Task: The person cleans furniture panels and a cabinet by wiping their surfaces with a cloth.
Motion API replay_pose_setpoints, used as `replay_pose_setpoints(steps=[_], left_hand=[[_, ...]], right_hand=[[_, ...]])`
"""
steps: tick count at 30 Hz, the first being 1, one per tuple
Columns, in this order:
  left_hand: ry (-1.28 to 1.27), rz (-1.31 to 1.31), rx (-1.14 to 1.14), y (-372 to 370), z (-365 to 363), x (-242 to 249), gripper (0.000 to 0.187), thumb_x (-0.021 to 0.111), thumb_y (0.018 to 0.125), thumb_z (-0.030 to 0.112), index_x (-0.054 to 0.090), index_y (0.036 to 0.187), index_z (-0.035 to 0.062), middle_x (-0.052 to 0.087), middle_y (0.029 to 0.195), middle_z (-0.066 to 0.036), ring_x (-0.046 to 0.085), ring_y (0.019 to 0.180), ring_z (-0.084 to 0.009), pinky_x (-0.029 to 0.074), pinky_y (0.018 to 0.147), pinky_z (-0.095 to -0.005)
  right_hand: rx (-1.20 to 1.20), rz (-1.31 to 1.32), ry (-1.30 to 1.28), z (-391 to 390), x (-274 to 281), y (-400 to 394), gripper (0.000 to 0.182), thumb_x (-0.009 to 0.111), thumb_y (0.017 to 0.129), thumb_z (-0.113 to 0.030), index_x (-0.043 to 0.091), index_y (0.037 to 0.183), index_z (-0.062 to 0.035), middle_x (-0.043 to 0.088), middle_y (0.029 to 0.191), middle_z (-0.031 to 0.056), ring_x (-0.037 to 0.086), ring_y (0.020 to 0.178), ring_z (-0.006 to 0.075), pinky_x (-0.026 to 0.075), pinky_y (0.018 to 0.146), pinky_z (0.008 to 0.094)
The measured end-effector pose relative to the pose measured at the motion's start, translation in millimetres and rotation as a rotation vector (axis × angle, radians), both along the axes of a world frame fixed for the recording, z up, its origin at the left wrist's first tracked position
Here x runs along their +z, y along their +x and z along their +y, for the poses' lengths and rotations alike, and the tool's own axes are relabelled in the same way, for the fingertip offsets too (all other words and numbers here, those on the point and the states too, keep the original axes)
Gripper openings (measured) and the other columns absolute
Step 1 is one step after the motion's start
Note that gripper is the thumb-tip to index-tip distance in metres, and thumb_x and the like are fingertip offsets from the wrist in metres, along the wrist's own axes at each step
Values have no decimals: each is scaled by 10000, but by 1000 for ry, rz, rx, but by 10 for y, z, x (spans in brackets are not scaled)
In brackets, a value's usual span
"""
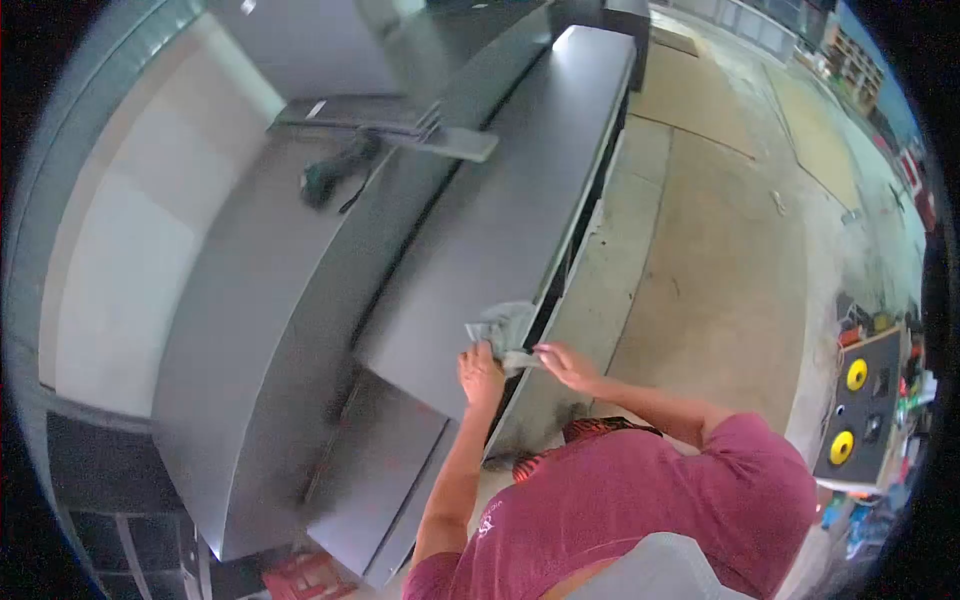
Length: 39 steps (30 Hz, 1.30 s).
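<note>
A pale grey cloth (508, 326) lies bunched at the near right corner of a long dark grey panel (500, 190). My left hand (481, 374) rests at the cloth's left side, its fingers bent onto it. On the other side, my right hand (566, 365) pinches an end of the cloth just past the panel's edge. Both hands are close together in front of my body. Some fingertips are hidden by the folds and by blur.
Left of the panel stands a large grey cabinet body (262, 290), with a dark power tool (335, 172) and a flat strip (450, 142) on top. A board with yellow rings (857, 375) stands at the far right. Brown sheets (720, 230) cover the floor. A red crate (305, 578) sits below.
</note>
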<state>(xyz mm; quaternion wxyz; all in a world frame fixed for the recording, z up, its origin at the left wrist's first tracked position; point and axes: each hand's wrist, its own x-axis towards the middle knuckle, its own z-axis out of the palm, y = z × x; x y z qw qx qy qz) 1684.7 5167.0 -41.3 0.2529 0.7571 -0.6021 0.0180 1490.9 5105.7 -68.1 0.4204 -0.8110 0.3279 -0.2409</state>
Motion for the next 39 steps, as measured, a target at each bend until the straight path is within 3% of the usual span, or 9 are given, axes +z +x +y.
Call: replay_pose_setpoints(steps=[9, 10, 15, 17, 21, 24, 28, 33, 39], left_hand=[[-154, 852, 28, -603, -863, -223, 398, 635, 701, 113, 524, 1053, -36, 613, 878, -208, 605, 795, -326, 473, 710, -359], [-141, 677, 45, -693, -813, 579, 422, 655, 674, 122, 528, 1045, -33, 614, 880, -192, 592, 775, -347, 476, 698, -346], [402, -270, 763, 969, -406, -302, 551, 647, 733, 214, 461, 1202, -7, 498, 1162, -165, 492, 1059, -307, 377, 903, -384], [291, -234, 920, 972, -475, -236, 363, 564, 770, 176, 500, 1066, -23, 520, 1028, -169, 511, 970, -314, 411, 830, -390], [149, -427, 823, 765, -1342, -585, 220, 530, 748, 61, 506, 956, -6, 520, 966, -171, 505, 924, -334, 422, 798, -394], [-5, -4, 711, 135, -2644, -353, 194, 538, 714, 43, 513, 900, -6, 529, 901, -186, 510, 878, -360, 419, 778, -417], [29, 219, 187, -830, -4140, -551, 236, 587, 718, 95, 523, 922, -4, 559, 882, -192, 515, 861, -376, 395, 779, -483], [-119, 1359, -11, -1687, -5003, -161, 315, 567, 813, 99, 502, 1104, -2, 592, 987, -131, 563, 835, -200, 460, 669, -323], [19, 865, 219, -1422, -5378, 227, 269, 543, 814, 94, 527, 1051, -32, 583, 847, -116, 541, 794, -180, 447, 692, -304]], right_hand=[[270, -173, 7, -902, 1222, -565, 621, 513, 877, -392, 269, 1359, -86, 284, 1366, 231, 367, 1218, 354, 313, 1019, 425], [324, -188, 60, -962, 1237, -529, 603, 509, 882, -389, 275, 1358, -101, 291, 1362, 228, 329, 1247, 351, 289, 1037, 422], [303, -155, -152, -1386, 882, -789, 496, 491, 899, -351, 364, 1307, -100, 332, 1351, 204, 465, 1134, 348, 380, 962, 403], [375, -3, 283, -1658, 816, -1088, 440, 474, 906, -344, 436, 1257, -83, 430, 1297, 177, 508, 1096, 322, 410, 907, 397], [260, 128, 303, -2258, 518, -1481, 381, 447, 913, -291, 484, 1210, -55, 575, 1137, 144, 534, 1077, 269, 413, 899, 358], [267, 238, 396, -2938, 636, -1479, 420, 459, 904, -288, 438, 1258, -63, 538, 1192, 154, 509, 1106, 288, 397, 922, 360], [95, 58, -157, -3769, 779, -1165, 547, 538, 849, -349, 374, 1300, -88, 332, 1357, 198, 357, 1217, 369, 328, 984, 443], [70, 78, -311, -4845, 681, -861, 552, 560, 821, -368, 408, 1279, -101, 318, 1364, 198, 296, 1252, 384, 259, 1017, 486], [265, 43, -380, -5857, 129, -416, 517, 552, 817, -383, 436, 1259, -140, 325, 1370, 146, 308, 1251, 364, 249, 1028, 477]])
